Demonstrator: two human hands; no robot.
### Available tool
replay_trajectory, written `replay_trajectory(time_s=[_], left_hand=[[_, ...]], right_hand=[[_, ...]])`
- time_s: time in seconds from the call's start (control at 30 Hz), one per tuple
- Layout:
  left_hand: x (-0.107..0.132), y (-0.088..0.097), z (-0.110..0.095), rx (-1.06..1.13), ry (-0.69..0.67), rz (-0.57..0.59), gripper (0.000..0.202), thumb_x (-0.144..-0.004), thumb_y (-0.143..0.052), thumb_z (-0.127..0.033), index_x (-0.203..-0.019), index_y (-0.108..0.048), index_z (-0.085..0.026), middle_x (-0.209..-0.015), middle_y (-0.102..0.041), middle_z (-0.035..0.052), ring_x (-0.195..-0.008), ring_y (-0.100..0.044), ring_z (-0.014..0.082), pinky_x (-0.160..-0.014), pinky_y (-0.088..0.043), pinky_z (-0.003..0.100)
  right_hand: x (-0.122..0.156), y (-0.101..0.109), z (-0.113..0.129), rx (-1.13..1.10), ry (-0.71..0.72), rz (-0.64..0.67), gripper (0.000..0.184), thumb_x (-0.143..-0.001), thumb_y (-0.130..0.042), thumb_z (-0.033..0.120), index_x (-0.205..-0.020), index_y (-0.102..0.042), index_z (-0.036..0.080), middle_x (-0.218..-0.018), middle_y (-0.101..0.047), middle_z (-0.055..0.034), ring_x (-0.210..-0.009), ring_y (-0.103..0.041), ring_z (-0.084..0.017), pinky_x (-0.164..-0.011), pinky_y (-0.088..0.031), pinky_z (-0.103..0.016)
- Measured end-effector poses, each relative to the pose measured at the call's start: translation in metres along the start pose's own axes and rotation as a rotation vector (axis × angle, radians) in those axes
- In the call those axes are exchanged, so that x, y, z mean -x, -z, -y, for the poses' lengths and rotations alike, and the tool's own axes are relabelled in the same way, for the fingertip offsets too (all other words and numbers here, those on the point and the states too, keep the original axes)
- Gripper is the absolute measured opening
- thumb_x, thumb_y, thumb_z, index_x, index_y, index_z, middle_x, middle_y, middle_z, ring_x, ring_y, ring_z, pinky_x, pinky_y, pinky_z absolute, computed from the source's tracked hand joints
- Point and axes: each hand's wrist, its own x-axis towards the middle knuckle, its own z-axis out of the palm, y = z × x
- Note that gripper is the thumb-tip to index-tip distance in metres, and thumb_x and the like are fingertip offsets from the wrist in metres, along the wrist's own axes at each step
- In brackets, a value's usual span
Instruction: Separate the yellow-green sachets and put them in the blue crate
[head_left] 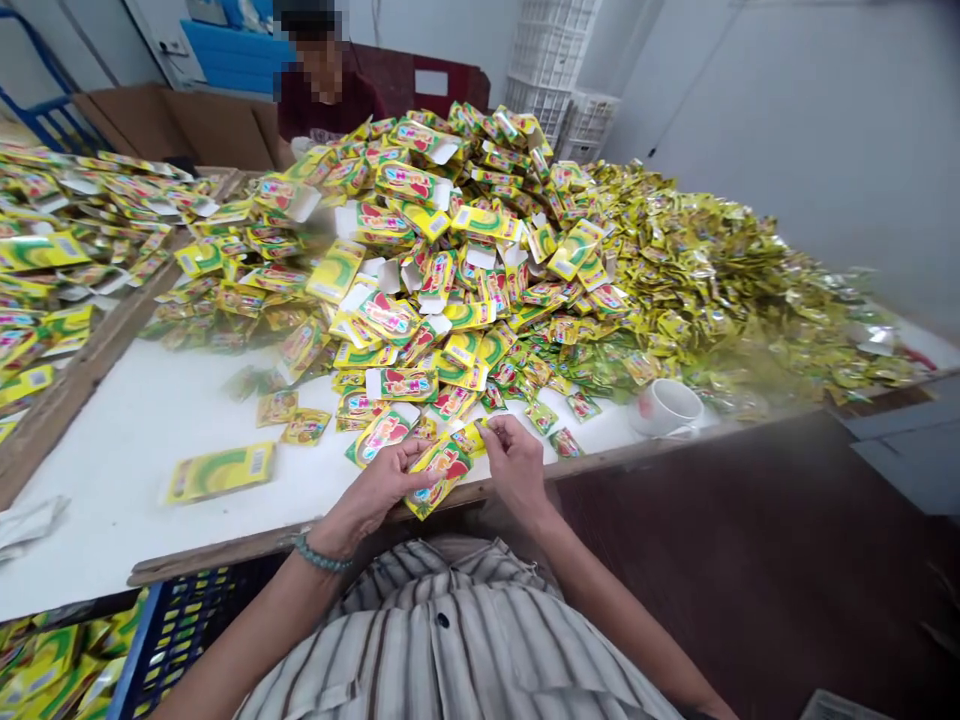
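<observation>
My left hand [386,487] is closed on a yellow and green printed carton [441,472], held tilted over the table's front edge. At the carton's upper right end, my right hand [514,462] pinches a small yellow piece [471,436], which could be a sachet or the carton's flap; I cannot tell which. Just beyond my hands lie more cartons, one of them [403,384] with its white end flap showing. Small green and yellow sachets [540,416] are scattered near my right hand. A single yellow carton [221,473] lies flat to the left.
A large heap of cartons [420,230] rises mid-table, with a sachet pile [697,260] on the right. A white mug [667,408] stands near the front edge. Below left is a blue crate [176,630] beside more cartons. Another person [330,95] is behind the heap.
</observation>
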Motion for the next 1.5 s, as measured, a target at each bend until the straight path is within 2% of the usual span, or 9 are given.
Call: replay_trajectory(time_s=[0.2,0.47,0.63,0.77,0.9,1.0,1.13,1.23,1.5], left_hand=[[-0.004,-0.013,0.001,0.032,-0.069,-0.027,0.057,-0.061,-0.086,-0.038,-0.109,-0.065,-0.014,-0.110,-0.073,0.0080,-0.096,-0.067,0.0219,-0.085,-0.050,0.031],[-0.006,-0.009,0.007,0.165,0.069,-0.060,0.075,-0.055,-0.090,-0.035,-0.121,-0.059,-0.018,-0.112,-0.073,0.0081,-0.097,-0.069,0.0237,-0.084,-0.052,0.032],[-0.011,-0.012,0.003,0.187,0.066,-0.081,0.074,-0.052,-0.090,-0.031,-0.119,-0.061,-0.018,-0.115,-0.072,0.0086,-0.099,-0.068,0.0245,-0.087,-0.052,0.033],[-0.012,-0.013,0.001,0.173,0.032,-0.081,0.075,-0.055,-0.088,-0.031,-0.123,-0.060,-0.016,-0.119,-0.071,0.0107,-0.104,-0.067,0.0264,-0.091,-0.050,0.035],[-0.012,-0.009,0.003,0.111,-0.004,-0.125,0.075,-0.055,-0.086,-0.034,-0.123,-0.061,-0.014,-0.121,-0.070,0.0116,-0.106,-0.066,0.0299,-0.095,-0.049,0.040],[-0.011,-0.003,0.005,0.011,-0.035,-0.166,0.076,-0.057,-0.084,-0.038,-0.125,-0.061,-0.014,-0.126,-0.067,0.0127,-0.113,-0.064,0.0332,-0.099,-0.048,0.045],[-0.008,0.002,0.003,-0.182,-0.143,-0.175,0.066,-0.064,-0.082,-0.043,-0.122,-0.065,-0.015,-0.137,-0.060,0.0122,-0.129,-0.052,0.0333,-0.109,-0.041,0.045],[-0.005,0.003,0.000,-0.232,-0.166,-0.109,0.064,-0.066,-0.081,-0.044,-0.122,-0.066,-0.017,-0.139,-0.059,0.0107,-0.131,-0.050,0.0326,-0.110,-0.040,0.045],[-0.003,0.004,0.003,-0.130,-0.054,-0.023,0.066,-0.067,-0.081,-0.043,-0.124,-0.064,-0.017,-0.120,-0.071,0.0088,-0.108,-0.066,0.0296,-0.094,-0.052,0.041]], right_hand=[[0.004,0.001,-0.001,0.069,0.207,0.066,0.017,-0.092,-0.047,0.027,-0.081,-0.058,0.019,-0.081,-0.063,-0.0044,-0.077,-0.057,-0.017,-0.071,-0.043,-0.027],[0.002,0.002,-0.005,-0.039,-0.032,0.178,0.023,-0.091,-0.054,0.037,-0.080,-0.064,0.019,-0.075,-0.065,-0.0007,-0.064,-0.054,-0.013,-0.061,-0.041,-0.024],[-0.034,0.039,-0.040,0.591,-0.101,0.034,0.033,-0.091,-0.057,0.039,-0.110,-0.065,0.013,-0.109,-0.068,-0.0171,-0.104,-0.056,-0.029,-0.089,-0.040,-0.041],[-0.058,0.051,-0.071,0.834,-0.276,0.123,0.040,-0.083,-0.068,0.032,-0.118,-0.062,0.013,-0.115,-0.066,-0.0200,-0.116,-0.051,-0.036,-0.094,-0.035,-0.047],[-0.054,0.045,-0.079,0.632,-0.193,0.116,0.030,-0.080,-0.065,0.024,-0.108,-0.064,0.015,-0.106,-0.068,-0.0150,-0.103,-0.058,-0.030,-0.089,-0.040,-0.041],[-0.043,0.042,-0.063,0.157,-0.180,0.124,0.029,-0.081,-0.064,0.036,-0.102,-0.064,0.016,-0.096,-0.069,-0.0100,-0.087,-0.061,-0.024,-0.077,-0.046,-0.034],[-0.037,0.040,-0.023,-0.413,-0.147,0.484,0.035,-0.084,-0.061,0.047,-0.104,-0.064,0.019,-0.085,-0.067,-0.0027,-0.075,-0.061,-0.017,-0.068,-0.047,-0.028],[-0.041,0.037,-0.002,-0.319,-0.003,0.668,0.021,-0.083,-0.064,0.035,-0.096,-0.068,0.019,-0.084,-0.067,-0.0007,-0.078,-0.060,-0.015,-0.072,-0.046,-0.026],[-0.049,0.030,0.001,0.098,0.190,0.675,0.019,-0.079,-0.064,0.012,-0.096,-0.073,0.017,-0.094,-0.073,-0.0052,-0.087,-0.064,-0.017,-0.080,-0.046,-0.027]])
